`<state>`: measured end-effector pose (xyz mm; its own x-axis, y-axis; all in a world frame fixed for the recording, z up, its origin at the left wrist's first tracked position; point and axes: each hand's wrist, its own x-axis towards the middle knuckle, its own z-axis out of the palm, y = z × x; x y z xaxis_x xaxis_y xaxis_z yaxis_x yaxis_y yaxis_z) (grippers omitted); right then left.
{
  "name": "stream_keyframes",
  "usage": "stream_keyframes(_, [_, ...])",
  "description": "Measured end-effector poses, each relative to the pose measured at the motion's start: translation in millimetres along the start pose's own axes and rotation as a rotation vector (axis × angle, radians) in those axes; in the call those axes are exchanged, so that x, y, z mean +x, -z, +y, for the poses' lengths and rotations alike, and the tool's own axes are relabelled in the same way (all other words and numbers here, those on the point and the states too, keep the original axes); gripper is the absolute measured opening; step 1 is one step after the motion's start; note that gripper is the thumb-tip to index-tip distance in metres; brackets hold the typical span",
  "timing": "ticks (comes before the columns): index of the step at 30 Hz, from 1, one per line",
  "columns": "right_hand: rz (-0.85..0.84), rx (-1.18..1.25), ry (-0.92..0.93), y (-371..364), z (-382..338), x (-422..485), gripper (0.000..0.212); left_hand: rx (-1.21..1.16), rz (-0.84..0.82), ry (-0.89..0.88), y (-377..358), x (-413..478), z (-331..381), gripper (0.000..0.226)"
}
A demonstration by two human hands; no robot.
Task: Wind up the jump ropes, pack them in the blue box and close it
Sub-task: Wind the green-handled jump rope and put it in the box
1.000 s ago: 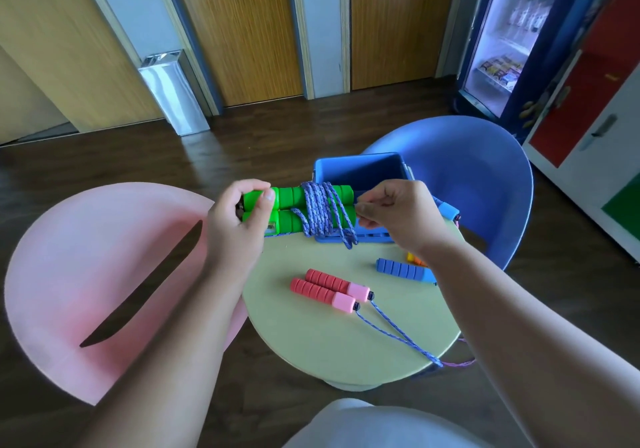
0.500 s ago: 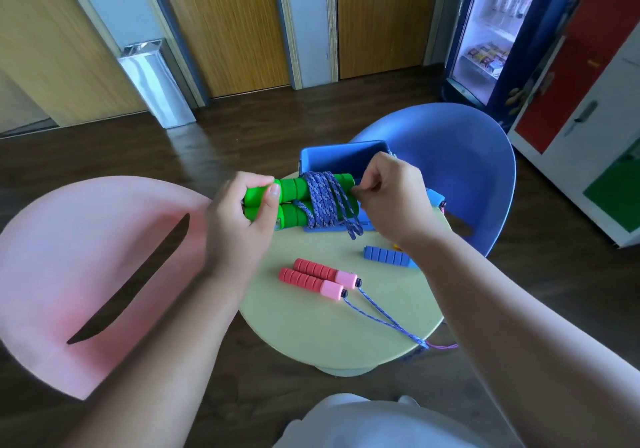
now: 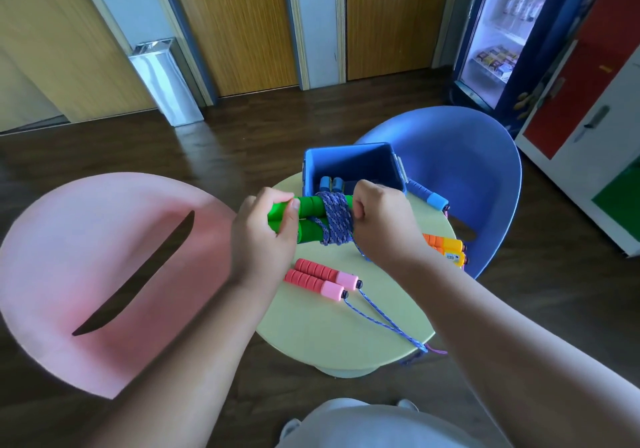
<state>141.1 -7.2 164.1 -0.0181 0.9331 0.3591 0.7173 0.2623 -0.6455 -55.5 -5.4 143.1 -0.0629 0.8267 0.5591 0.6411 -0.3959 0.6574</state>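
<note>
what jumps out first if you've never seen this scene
The left hand and right hand grip the green-handled jump rope at the centre, its purple cord wound round the paired handles. Just behind it stands the open blue box with blue handles inside; in front, a pink-handled rope lies unwound on the round table.

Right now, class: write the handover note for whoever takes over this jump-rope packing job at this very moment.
Left hand grips the green handles; right hand holds the purple cord wound round them.
Blue box open, blue handles inside.
Done: green rope mostly wound.
Left: pack it; wind the pink-handled rope, orange-handled rope and outer blue handle; close the box.
</note>
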Motion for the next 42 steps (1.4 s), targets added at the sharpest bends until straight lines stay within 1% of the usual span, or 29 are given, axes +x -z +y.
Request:
stream_keyframes(5, [-0.018,-0.033,0.04,-7,-2,-1,0.037,0.056,0.015,-0.008,-6,-2,2,0.014])
stream_keyframes(9, [-0.027,0.007,0.062,-13,-3,-2,0.036,0.083,0.02,-0.012,-8,-4,-5,0.012])
stream_keyframes(12, [-0.011,0.027,0.092,-20,-4,-1,0.039,0.071,0.015,0.032,-11,-6,-5,0.009])
stream_keyframes(15, [-0.043,0.022,0.007,-32,7,-3,0.041,0.083,-0.004,0.069,-14,-8,-13,0.011])
stream_keyframes(17, [-0.048,0.088,-0.05,-38,21,-6,0.03,0.026,-0.029,0.133,-13,-9,-25,0.011])
stream_keyframes(19, [-0.044,0.173,-0.152,-40,34,-5,0.016,-0.088,-0.038,0.244,-11,-12,-30,0.011])
stream_keyframes(20, [-0.055,0.206,-0.212,-40,39,-3,0.013,-0.138,-0.034,0.285,-12,-14,-30,0.013])
stream_keyframes(21, [-0.1,0.267,-0.282,-39,44,1,0.016,-0.175,-0.026,0.309,-13,-17,-29,0.014])
stream_keyframes(23, [-0.281,0.504,-0.424,-38,47,9,0.019,-0.22,-0.011,0.366,-17,-20,-22,0.017])
stream_keyframes(24, [-0.359,0.616,-0.467,-38,46,11,0.02,-0.248,-0.009,0.435,-20,-20,-19,0.017])
stream_keyframes(25, [-0.395,0.668,-0.477,-38,45,11,0.022,-0.29,-0.008,0.523,-23,-19,-15,0.015])
stream_keyframes(27, [-0.354,0.616,-0.421,-38,40,13,0.028,-0.337,0.019,0.698,-26,-15,-11,0.006])
stream_keyframes(29, [-0.292,0.53,-0.309,-33,35,18,0.031,-0.384,0.043,0.835,-30,-13,-8,0.009])
stream_keyframes(31, [-0.288,0.531,-0.177,-27,31,28,0.034,-0.495,0.052,0.888,-33,-14,-2,0.002])
stream_keyframes(33, [-0.303,0.556,-0.094,-20,25,38,0.032,-0.609,0.082,0.886,-35,-17,2,0.019])
stream_keyframes(34, [-0.309,0.566,-0.07,-17,22,42,0.03,-0.637,0.111,0.894,-36,-16,3,0.022])
stream_keyframes(36, [-0.324,0.599,-0.088,-15,22,48,0.034,-0.664,0.16,0.93,-38,-12,3,0.021])
stream_keyframes(38, [-0.343,0.675,-0.161,-17,28,49,0.039,-0.679,0.191,0.962,-41,-5,3,0.018])
stream_keyframes(40, [-0.35,0.718,-0.217,-21,35,51,0.042,-0.681,0.175,0.967,-47,-1,-3,0.017])
stream_keyframes(42, [-0.374,0.736,-0.269,-29,45,52,0.041,-0.645,0.12,0.948,-51,2,-14,0.017])
